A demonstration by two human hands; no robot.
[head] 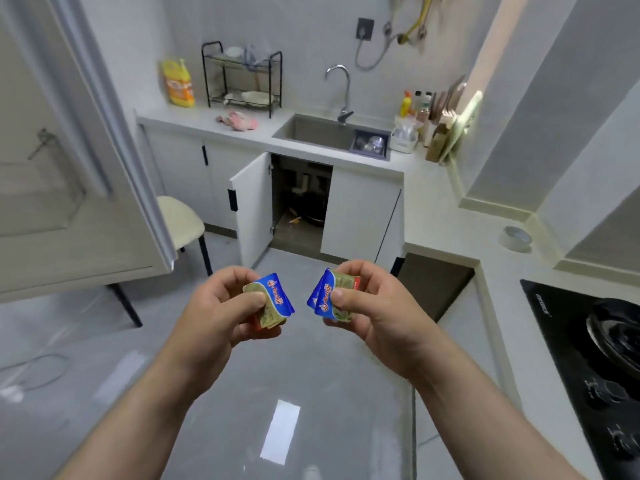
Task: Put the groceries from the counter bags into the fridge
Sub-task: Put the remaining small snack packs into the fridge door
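The person holds both hands out near the middle of the view, above the glossy grey floor [277,382]. The left hand [221,306], just to the 9 o'clock side of centre, has its fingers curled underneath and its thumb pressed on top of a small stack of butter packs [272,301] with blue lids and gold foil sides. The right hand [367,303], just to the 3 o'clock side, pinches a second stack [327,299] of the same kind between its thumb and curled fingers. The blue lids of the two stacks face each other, close together but not touching. Both stacks are in the air, clear of any surface. At 9 to 10 o'clock stands the open white fridge door [69,174], and a cream stool [180,220] sits just beyond its edge. At 12 o'clock the counter [194,123] carries a black dish rack [242,77], a yellow bag [178,83] and a pink cloth [237,120]. At 1 o'clock is the steel sink [322,133] with its curved tap [341,95]. Below the sink a cabinet door [251,206] hangs open. At 4 o'clock lies a black stove top [568,341], and at 3 o'clock a roll of tape [516,238] rests on the counter.
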